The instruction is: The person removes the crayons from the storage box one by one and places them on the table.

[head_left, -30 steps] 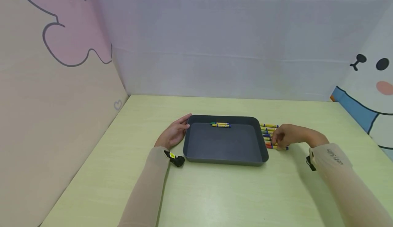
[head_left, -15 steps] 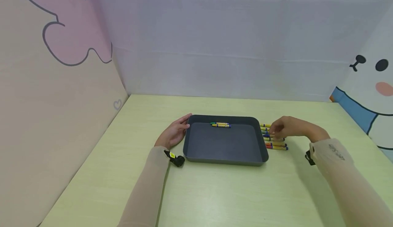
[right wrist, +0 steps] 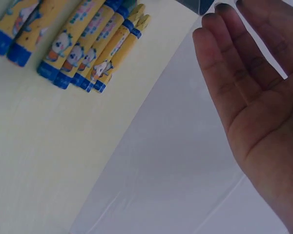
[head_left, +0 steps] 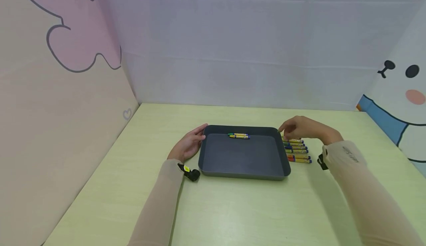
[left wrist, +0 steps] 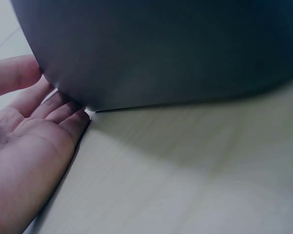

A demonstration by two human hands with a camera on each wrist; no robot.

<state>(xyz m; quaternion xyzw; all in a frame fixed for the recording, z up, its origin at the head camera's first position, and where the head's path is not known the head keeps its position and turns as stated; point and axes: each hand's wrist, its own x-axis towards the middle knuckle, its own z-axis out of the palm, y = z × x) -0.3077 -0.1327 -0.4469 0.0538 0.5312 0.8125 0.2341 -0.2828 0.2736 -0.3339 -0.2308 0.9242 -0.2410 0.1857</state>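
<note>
A dark grey rectangular tray (head_left: 244, 157) lies on the table, with a green-tipped crayon (head_left: 237, 134) and a yellow-tipped crayon (head_left: 239, 137) near its far wall. My left hand (head_left: 188, 144) rests beside the tray's left side, its fingers (left wrist: 71, 117) touching the outer wall. At the far right corner, my right hand (head_left: 299, 127) reaches over the row of crayons, with fingertips right at the tray's rim. The right wrist view shows its fingers (right wrist: 234, 63) extended and nothing held. Several crayons (right wrist: 73, 44) in yellow wrappers lie side by side right of the tray, partly hidden under the right hand.
The pale wood-look table (head_left: 233, 212) meets a plain light wall (head_left: 233, 53) at the back. Printed panels stand on both sides, with a pink figure (head_left: 83, 46) at left and a white bear (head_left: 399, 101) at right. A black wrist camera (head_left: 192, 173) sits near the tray's front left corner.
My right hand has moved away from me and left, from the nearer crayons past the farther ones to the tray's far right corner. The left hand and tray have stayed put.
</note>
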